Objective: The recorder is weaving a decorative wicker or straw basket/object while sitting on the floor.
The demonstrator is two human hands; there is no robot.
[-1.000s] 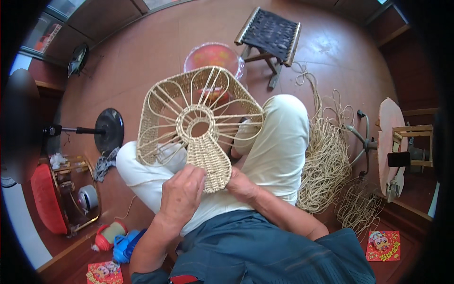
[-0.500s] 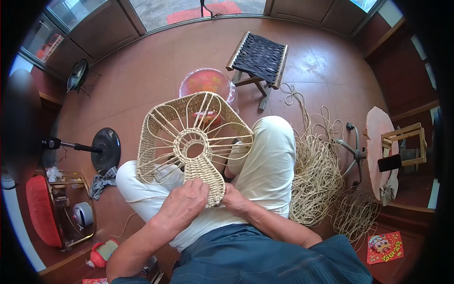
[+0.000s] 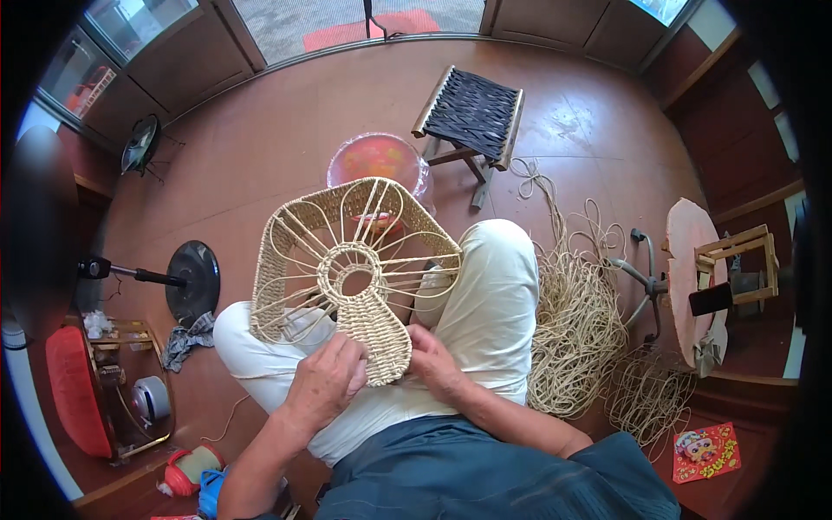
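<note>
A straw-coloured woven basket (image 3: pixel 374 342) rests across my thighs. It has a braided rim wall, bare looped ribs around a round central ring, and one petal-shaped panel closely woven toward me. My left hand (image 3: pixel 329 371) is closed with curled fingers at the left edge of that panel. On the opposite edge, my right hand (image 3: pixel 433 362) grips the panel between thumb and fingers, some fingertips hidden behind it. Whether a loose strand is in either hand is too small to make out.
A big heap of loose straw cord (image 3: pixel 572 338) lies on the floor by my right knee. Ahead stand a folding stool (image 3: pixel 472 113) with a black woven seat and a plastic-covered red basin (image 3: pixel 377 156). A black round stand base (image 3: pixel 192 282) is at the left.
My left hand has slid from the top of the woven panel to its left edge, uncovering more weave. My right hand has shifted slightly up along the right edge.
</note>
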